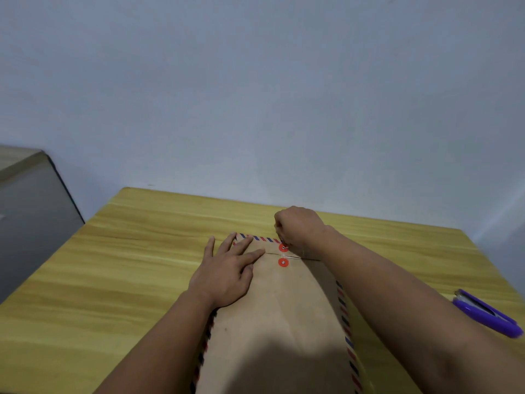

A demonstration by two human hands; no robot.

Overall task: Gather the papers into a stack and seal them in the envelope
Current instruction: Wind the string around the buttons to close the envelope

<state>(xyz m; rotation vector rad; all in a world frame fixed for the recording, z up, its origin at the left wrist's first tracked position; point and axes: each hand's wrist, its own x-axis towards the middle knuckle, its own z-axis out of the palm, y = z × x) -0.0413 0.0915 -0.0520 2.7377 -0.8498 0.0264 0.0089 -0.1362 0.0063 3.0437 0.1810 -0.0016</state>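
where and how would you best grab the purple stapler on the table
Grip the purple stapler across the middle of its long narrow body, coming from above. It lies flat on the table, apart from the envelope, with its top and both sides exposed.

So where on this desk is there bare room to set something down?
Bare table lies left of the left hand and envelope, and along the far edge. It is crowded at the string buttons under the right hand; the purple stapler sits right.

Both forearms bare, no sleeves; left hand (pixel 224 270) ringless.
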